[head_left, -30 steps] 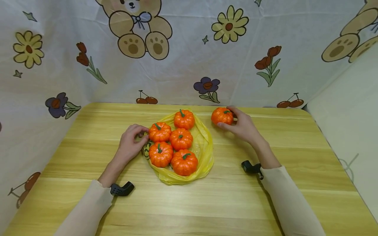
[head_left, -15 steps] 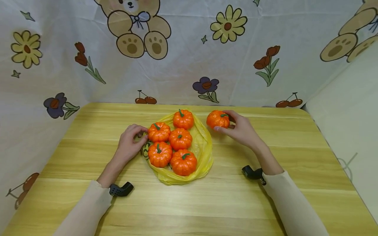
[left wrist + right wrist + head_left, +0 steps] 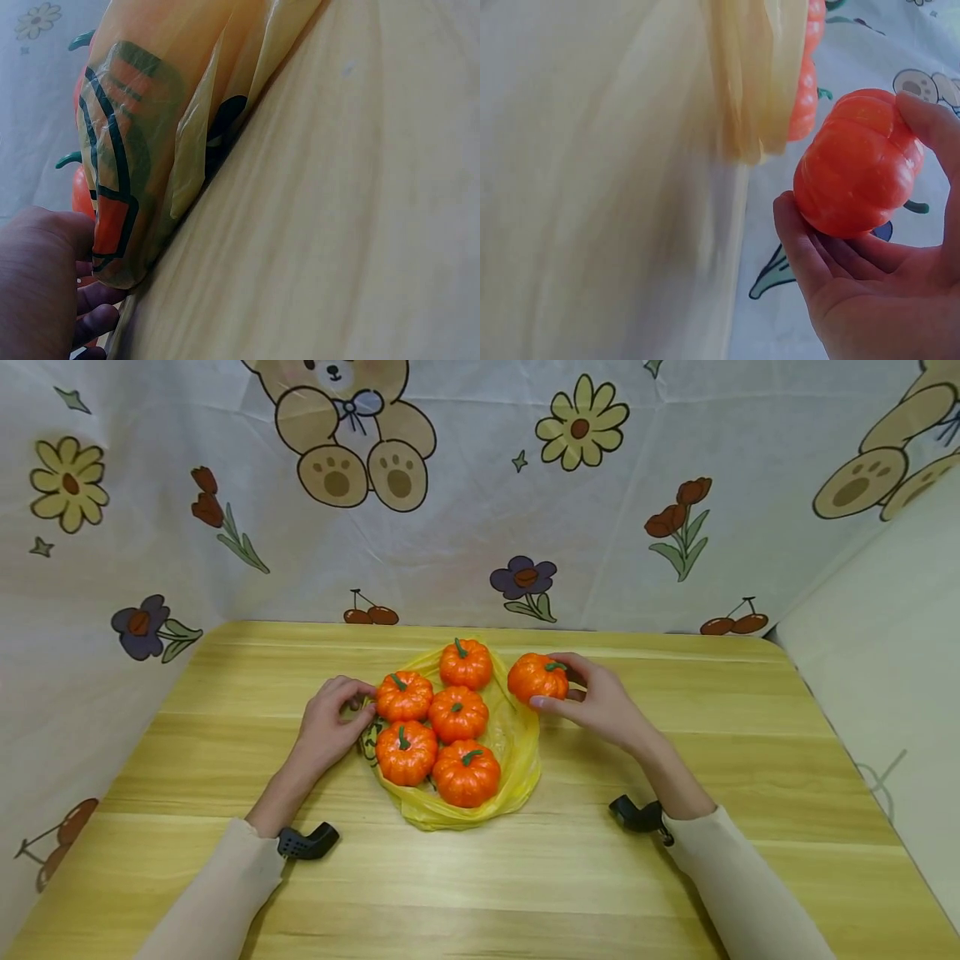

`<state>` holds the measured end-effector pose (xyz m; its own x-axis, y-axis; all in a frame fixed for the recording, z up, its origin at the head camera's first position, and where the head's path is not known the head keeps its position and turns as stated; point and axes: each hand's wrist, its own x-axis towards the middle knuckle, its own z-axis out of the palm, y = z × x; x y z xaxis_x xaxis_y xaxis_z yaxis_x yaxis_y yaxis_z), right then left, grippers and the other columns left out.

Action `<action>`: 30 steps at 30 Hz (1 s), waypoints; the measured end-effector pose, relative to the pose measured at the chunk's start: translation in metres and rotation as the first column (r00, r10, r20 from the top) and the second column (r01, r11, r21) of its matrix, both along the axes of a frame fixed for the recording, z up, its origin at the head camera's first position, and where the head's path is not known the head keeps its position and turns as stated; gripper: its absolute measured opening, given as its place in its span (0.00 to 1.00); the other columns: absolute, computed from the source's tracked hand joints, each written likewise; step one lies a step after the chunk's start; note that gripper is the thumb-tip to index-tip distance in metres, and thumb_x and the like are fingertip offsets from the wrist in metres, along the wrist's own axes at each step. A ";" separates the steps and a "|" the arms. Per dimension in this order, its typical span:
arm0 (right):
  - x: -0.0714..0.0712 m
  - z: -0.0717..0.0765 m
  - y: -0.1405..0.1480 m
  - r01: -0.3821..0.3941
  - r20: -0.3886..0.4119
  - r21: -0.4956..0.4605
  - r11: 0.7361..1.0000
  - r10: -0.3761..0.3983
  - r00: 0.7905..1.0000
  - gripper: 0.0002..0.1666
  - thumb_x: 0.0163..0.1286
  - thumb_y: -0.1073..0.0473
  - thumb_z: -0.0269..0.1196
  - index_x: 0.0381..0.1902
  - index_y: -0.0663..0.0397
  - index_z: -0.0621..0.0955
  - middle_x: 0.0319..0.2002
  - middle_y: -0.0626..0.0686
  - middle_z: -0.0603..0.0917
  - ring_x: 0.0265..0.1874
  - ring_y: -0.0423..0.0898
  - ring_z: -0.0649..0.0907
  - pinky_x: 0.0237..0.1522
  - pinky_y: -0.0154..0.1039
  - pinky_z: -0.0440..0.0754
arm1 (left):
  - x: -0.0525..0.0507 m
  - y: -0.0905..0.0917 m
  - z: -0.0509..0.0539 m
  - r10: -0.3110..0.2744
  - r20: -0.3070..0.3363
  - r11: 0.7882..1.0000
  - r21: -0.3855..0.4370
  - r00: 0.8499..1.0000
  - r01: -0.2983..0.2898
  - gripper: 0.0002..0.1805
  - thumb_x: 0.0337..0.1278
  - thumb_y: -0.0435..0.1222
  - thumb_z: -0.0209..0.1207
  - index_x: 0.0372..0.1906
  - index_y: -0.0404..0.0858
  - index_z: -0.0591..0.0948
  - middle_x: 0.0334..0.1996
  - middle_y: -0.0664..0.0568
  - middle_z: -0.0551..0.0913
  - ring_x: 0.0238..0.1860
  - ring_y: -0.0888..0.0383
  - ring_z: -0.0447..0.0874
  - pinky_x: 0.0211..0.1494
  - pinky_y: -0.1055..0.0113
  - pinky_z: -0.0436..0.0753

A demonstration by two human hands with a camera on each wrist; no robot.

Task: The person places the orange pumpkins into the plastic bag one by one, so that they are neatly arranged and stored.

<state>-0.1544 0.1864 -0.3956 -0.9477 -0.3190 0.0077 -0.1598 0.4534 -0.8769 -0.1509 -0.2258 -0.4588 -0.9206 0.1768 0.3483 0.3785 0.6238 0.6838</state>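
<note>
Several small orange toy pumpkins [image 3: 459,713] with green stems sit in a yellow plastic bag [image 3: 517,760] whose mouth is spread wide. My left hand [image 3: 328,720] is at the bag's left edge and pinches its rim between thumb and fingers; in the left wrist view the fingertips are partly hidden behind the printed plastic [image 3: 120,225]. Between the thumb and fingers of my right hand [image 3: 603,702] is another orange pumpkin [image 3: 536,677]. The right wrist view has this pumpkin [image 3: 859,165] raised off the table, beside the bag's right rim [image 3: 769,90].
The bag lies on a light wooden table [image 3: 480,893]. A white cloth [image 3: 465,527] printed with bears and flowers hangs behind its far edge. Each wrist carries a small black camera, one of them by the left cuff [image 3: 309,842].
My right hand has carried its pumpkin left and toward me, from the table beyond the bag to the bag's right rim. The left hand and the other pumpkins have stayed in place.
</note>
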 end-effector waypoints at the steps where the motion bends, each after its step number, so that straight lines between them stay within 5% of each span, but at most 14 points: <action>1: 0.001 0.000 -0.002 -0.004 0.007 -0.011 1.000 0.004 1.000 0.41 0.66 0.51 0.77 0.72 0.56 0.74 0.67 0.55 0.78 0.62 0.53 0.83 0.63 0.45 0.82 | 0.000 0.000 0.000 -0.001 0.000 1.000 -0.001 1.000 0.001 0.08 0.64 0.28 0.67 0.46 0.37 0.87 0.42 0.45 0.85 0.41 0.53 0.75 0.47 0.63 0.71; 18: 0.011 -0.006 -0.018 -0.085 0.089 -0.145 0.986 0.098 0.991 0.33 0.71 0.53 0.72 0.70 0.52 0.76 0.65 0.53 0.80 0.64 0.51 0.81 0.66 0.44 0.80 | 0.001 -0.001 0.000 0.006 0.002 1.000 0.001 1.000 -0.006 0.08 0.64 0.28 0.66 0.46 0.36 0.87 0.41 0.45 0.84 0.41 0.53 0.75 0.46 0.64 0.70; 30: 0.012 -0.014 -0.020 -0.104 0.080 -0.050 0.993 0.107 0.991 0.34 0.67 0.48 0.75 0.68 0.49 0.77 0.64 0.49 0.81 0.66 0.50 0.78 0.70 0.53 0.77 | 0.001 0.000 0.001 -0.003 -0.003 1.000 0.005 1.000 0.003 0.08 0.64 0.28 0.67 0.46 0.37 0.88 0.41 0.45 0.84 0.41 0.53 0.75 0.45 0.64 0.70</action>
